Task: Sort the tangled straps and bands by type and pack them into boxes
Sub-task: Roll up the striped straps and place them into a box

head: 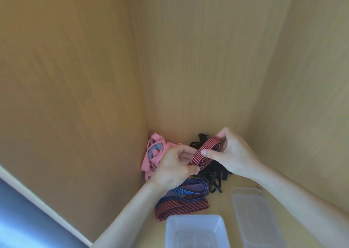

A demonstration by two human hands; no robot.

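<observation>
I work in a tight corner: the left wall [75,96], back wall [198,59] and right wall [311,96] hem me in on three sides. The pink bands [151,153] jam the left corner, the black straps [215,174] lie beside them near the back, and the striped straps [181,206] sprawl in front. The near box [194,219] and the right box [247,193] line the front (a narrow strip of bare shelf [222,208] runs between them). Above the heap the air is open, save my left hand [173,168] and right hand [232,153] gripping a red strap [209,146].

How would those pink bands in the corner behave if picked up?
Probably floppy: the pink bands lie in limp, folded loops. Likely light, being thin and flat. They may come up tangled, since the loops overlap.
</observation>
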